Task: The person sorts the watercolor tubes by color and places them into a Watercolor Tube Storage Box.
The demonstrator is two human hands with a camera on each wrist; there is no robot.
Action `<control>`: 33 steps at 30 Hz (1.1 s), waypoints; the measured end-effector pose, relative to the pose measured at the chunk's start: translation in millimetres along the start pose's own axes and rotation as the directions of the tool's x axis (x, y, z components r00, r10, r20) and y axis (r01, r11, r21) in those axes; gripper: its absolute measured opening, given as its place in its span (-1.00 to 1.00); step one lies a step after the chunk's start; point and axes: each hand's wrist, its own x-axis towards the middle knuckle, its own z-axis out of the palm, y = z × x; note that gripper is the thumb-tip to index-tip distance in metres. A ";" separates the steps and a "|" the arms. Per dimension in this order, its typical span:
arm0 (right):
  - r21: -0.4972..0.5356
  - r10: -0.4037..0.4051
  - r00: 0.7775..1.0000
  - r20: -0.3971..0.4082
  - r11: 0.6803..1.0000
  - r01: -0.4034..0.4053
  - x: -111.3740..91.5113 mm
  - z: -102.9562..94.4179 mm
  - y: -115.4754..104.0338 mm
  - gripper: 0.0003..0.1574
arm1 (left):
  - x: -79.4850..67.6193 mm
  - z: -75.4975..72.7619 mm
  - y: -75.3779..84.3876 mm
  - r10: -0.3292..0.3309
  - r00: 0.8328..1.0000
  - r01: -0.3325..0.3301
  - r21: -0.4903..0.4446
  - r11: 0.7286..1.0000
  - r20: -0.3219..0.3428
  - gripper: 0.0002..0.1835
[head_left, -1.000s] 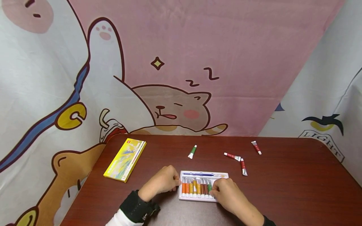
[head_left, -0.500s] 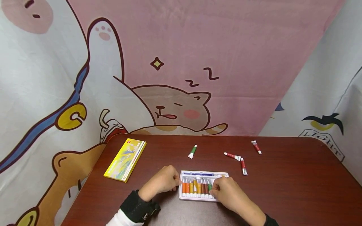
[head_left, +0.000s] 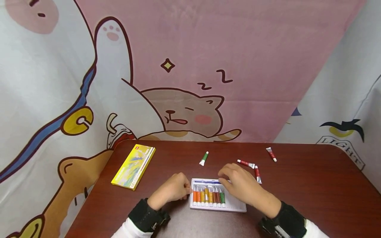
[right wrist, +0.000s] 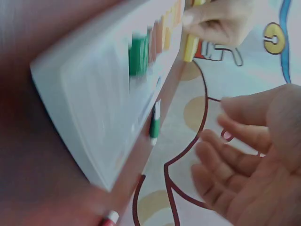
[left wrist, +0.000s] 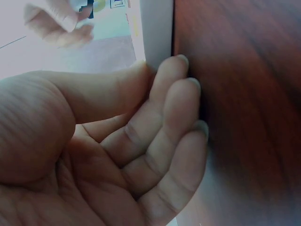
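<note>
Paintbrush (head_left: 206,182) shows only partly behind the loose-fingered right hand (head_left: 242,183); left hand (head_left: 173,187) pinches the tray (head_left: 236,205).

white long sleeves (head_left: 131,228), two broad black wristbands (head_left: 143,213), a small black-and-white device (head_left: 162,218) on each

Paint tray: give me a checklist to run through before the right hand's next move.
1. Tray held: ok, the left hand pinches its left edge.
2. Right hand free: ok, no tube visible in it.
3. Room for tubes: ok, the tray's right end has none.
4. All tubes in the tray: not ok, a green tube and three red tubes lie on the table.
5. Caps tight: cannot tell.
</note>
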 end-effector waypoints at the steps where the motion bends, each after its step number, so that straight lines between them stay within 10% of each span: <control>1: -0.011 -0.037 0.999 -0.013 0.999 0.037 5.0 -1.8 2.2 -0.77 | 0.3 -0.4 -0.2 0.000 1.000 0.000 0.001 1.000 0.001 -0.69; 13: -0.172 -0.167 0.974 0.152 0.966 0.192 55.0 3.7 27.1 -0.36 | -0.5 -1.3 -2.1 0.017 1.000 -0.017 0.008 1.000 -0.014 -0.69; 25: -0.320 -0.152 0.879 0.453 0.892 0.319 82.1 30.4 18.9 -0.40 | 0.5 -0.5 -1.5 0.021 1.000 -0.021 0.013 1.000 -0.015 -0.67; 33: -0.450 -0.185 0.907 0.379 0.820 0.355 79.8 41.9 23.8 -0.53 | 1.1 0.8 -1.5 0.036 0.999 -0.035 0.024 0.999 -0.029 -0.66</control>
